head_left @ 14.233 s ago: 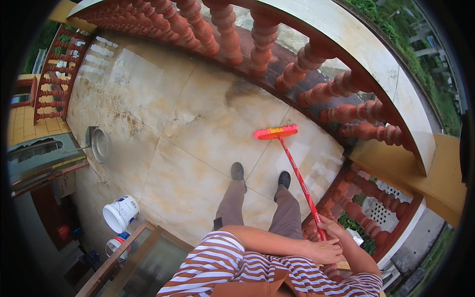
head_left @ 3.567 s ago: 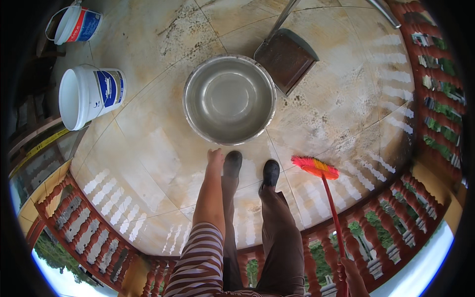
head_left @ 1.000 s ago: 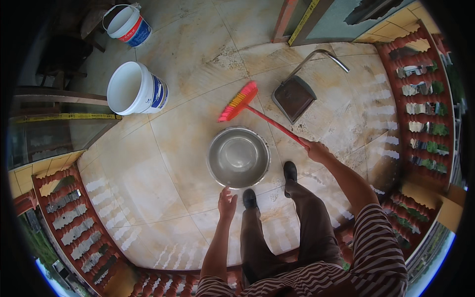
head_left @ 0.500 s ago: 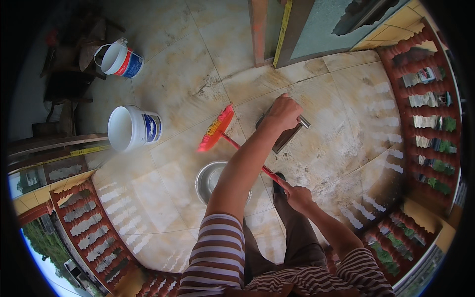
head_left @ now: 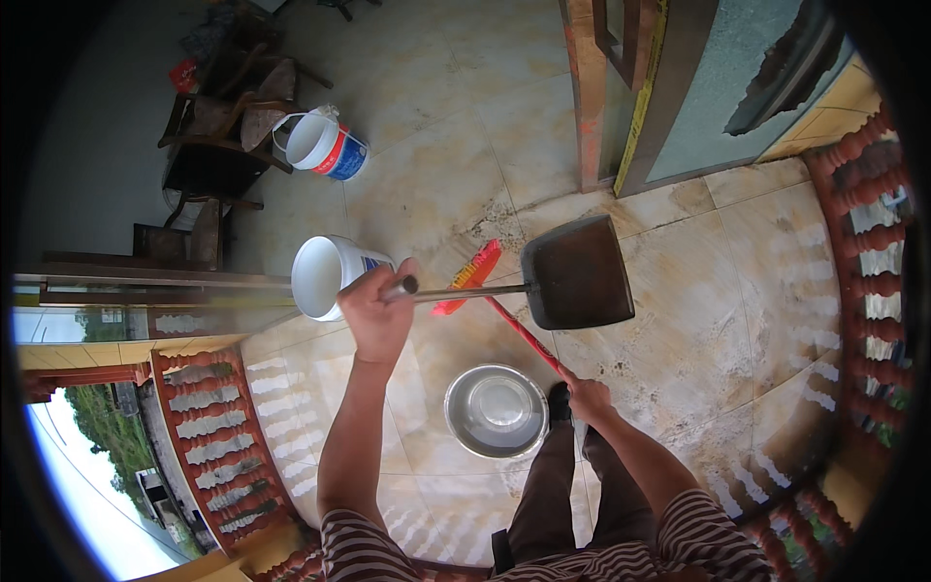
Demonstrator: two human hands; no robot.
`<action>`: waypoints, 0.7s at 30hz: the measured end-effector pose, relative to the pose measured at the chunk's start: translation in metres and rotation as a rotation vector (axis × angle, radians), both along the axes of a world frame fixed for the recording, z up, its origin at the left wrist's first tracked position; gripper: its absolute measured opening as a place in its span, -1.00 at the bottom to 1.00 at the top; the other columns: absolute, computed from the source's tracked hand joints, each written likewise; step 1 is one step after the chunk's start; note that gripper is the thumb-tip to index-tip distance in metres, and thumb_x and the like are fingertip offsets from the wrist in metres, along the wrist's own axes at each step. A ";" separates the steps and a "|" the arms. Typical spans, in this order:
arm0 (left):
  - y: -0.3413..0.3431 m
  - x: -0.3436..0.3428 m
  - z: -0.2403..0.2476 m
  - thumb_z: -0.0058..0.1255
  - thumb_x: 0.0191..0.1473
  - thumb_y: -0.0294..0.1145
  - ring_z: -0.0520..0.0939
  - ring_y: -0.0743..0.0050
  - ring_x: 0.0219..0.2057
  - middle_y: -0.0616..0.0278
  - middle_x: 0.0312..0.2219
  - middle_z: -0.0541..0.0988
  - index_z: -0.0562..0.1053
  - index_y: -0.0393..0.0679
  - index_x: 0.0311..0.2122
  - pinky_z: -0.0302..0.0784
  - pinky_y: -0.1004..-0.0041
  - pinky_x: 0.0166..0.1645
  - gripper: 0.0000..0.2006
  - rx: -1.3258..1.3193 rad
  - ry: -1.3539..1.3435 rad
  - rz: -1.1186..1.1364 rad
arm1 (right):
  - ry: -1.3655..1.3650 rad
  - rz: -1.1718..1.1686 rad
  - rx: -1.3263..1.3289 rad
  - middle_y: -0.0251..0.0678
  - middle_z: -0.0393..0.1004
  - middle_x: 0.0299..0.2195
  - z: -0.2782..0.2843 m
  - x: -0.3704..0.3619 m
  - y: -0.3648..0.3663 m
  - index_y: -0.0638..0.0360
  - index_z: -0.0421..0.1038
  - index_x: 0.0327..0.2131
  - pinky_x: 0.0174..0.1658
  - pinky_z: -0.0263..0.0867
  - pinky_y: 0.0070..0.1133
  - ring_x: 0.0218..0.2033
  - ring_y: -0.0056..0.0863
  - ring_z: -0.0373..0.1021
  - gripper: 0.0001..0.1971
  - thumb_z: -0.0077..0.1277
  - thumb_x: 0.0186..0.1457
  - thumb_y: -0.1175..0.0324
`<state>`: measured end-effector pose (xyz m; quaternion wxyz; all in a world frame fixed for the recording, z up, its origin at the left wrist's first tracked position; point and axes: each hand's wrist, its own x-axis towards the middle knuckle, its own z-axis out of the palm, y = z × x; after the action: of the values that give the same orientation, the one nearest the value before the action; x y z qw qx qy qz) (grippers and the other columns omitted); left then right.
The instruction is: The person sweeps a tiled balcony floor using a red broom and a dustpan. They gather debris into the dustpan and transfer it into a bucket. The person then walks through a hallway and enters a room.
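My left hand [head_left: 376, 308] is closed around the end of a long metal handle, which runs to the right to a dark dustpan [head_left: 579, 274]. The pan's tray is over the tiled floor; whether it touches the floor I cannot tell. My right hand [head_left: 589, 400] grips the red handle of a broom [head_left: 470, 276]. The broom's red head with yellow bristles lies just left of the pan, and the dustpan's handle crosses over it. Between my forearms, a silver metal basin [head_left: 454, 433] stands on the floor by my feet.
A white bucket [head_left: 315, 276] stands just beyond my left hand, and a second bucket [head_left: 312, 144] farther off near piled wooden chairs [head_left: 215, 116]. A door frame [head_left: 588, 116] with a broken glass panel [head_left: 713, 87] rises ahead. Red balustrades [head_left: 218, 427] line the sides. Dirt marks the tiles.
My left hand has swung left with the dustpan's handle, so the handle now lies sideways and the pan faces up to view. My right hand still holds the broom. The view has shifted.
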<state>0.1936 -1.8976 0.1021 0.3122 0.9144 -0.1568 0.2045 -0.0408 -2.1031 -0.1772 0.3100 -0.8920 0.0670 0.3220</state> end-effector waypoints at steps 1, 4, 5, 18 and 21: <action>0.018 -0.006 0.015 0.13 -0.16 -0.62 0.06 0.55 -0.71 0.25 -0.80 0.12 0.18 -0.23 -0.70 -0.03 0.55 -0.62 -0.67 -0.020 -0.009 0.089 | -0.042 -0.002 -0.013 -0.13 0.51 -0.49 -0.016 0.013 0.007 -0.42 0.07 0.19 -0.34 0.35 -0.25 -0.44 -0.13 0.47 -0.47 -0.22 0.14 0.29; 0.055 -0.024 0.043 0.07 -0.05 -0.60 0.05 0.74 -0.68 0.44 -0.80 0.18 0.20 -0.20 -0.71 -0.10 0.60 -0.60 -0.67 -0.165 0.006 0.254 | 0.034 -0.048 -0.022 -0.06 0.52 -0.39 -0.054 0.059 0.018 -0.45 0.00 0.22 -0.24 0.37 -0.27 -0.34 -0.13 0.48 -0.34 -0.29 0.03 0.42; 0.076 -0.030 0.048 0.06 0.00 -0.57 0.04 0.76 -0.69 0.50 -0.80 0.19 0.18 -0.17 -0.73 -0.11 0.60 -0.60 -0.64 -0.229 0.010 0.270 | 0.001 -0.081 -0.005 -0.06 0.52 -0.38 -0.061 0.076 0.023 -0.44 -0.01 0.23 -0.24 0.37 -0.27 -0.34 -0.13 0.48 -0.35 -0.31 0.03 0.42; 0.216 -0.075 0.078 0.09 0.06 -0.44 0.09 0.86 -0.72 0.51 -0.67 0.41 0.53 -0.21 -0.56 -0.12 0.64 -0.62 -0.83 -0.334 0.013 0.624 | 0.162 -0.115 -0.162 -0.07 0.49 -0.21 -0.049 0.096 -0.067 -0.48 0.04 0.20 -0.14 0.35 -0.27 -0.17 -0.13 0.45 -0.40 -0.29 0.10 0.42; 0.256 -0.078 0.062 0.14 0.04 -0.35 0.16 0.87 -0.68 0.49 -0.62 0.49 0.57 -0.26 -0.45 0.00 0.66 -0.58 -0.82 -0.325 -0.019 0.682 | 0.258 -0.048 -0.292 -0.09 0.49 -0.22 0.000 -0.030 -0.147 -0.48 0.05 0.19 -0.14 0.33 -0.25 -0.18 -0.11 0.44 -0.40 -0.20 0.08 0.39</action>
<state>0.1151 -1.6411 0.1642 0.3656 0.8506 0.1883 0.3276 -0.0706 -2.2503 -0.1770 0.1735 -0.8769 0.1734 0.4133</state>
